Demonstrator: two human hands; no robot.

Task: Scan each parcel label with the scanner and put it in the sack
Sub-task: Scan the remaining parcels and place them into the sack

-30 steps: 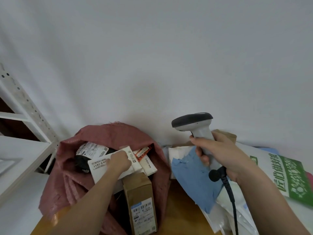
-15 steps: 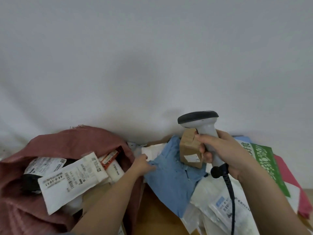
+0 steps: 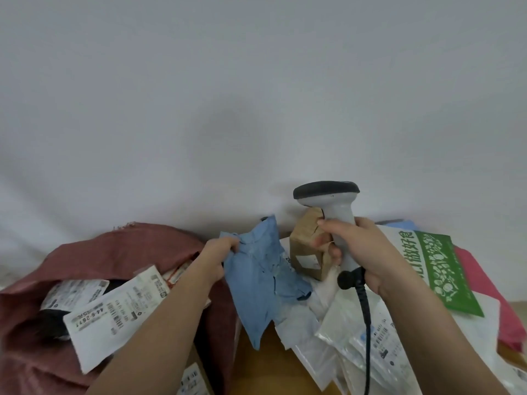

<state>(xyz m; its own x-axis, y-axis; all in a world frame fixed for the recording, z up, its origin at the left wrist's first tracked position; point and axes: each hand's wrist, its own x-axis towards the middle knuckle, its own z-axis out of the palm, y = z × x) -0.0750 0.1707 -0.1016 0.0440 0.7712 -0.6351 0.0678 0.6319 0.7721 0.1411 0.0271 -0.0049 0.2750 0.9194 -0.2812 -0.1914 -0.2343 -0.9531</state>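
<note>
My left hand (image 3: 218, 253) grips the upper left edge of a crumpled blue parcel bag (image 3: 262, 277), which is lifted off the pile. My right hand (image 3: 362, 252) holds the grey scanner (image 3: 332, 206) upright by its handle, its black cord (image 3: 366, 323) hanging down. The dark red sack (image 3: 119, 249) lies open at the left with several labelled parcels inside, a white one (image 3: 114, 312) on top. A small brown paper parcel (image 3: 306, 249) stands just behind the scanner.
White and clear plastic mailers (image 3: 356, 337) lie heaped under my right arm. A white bag with green print (image 3: 436, 269) and a pink parcel (image 3: 484, 297) lie at the right. The wooden table (image 3: 262, 369) shows between sack and heap. A plain wall rises behind.
My left hand left the white parcel in the sack, moved right and took hold of the blue bag, raising its edge. The view swung right. The scanner stayed in my right hand.
</note>
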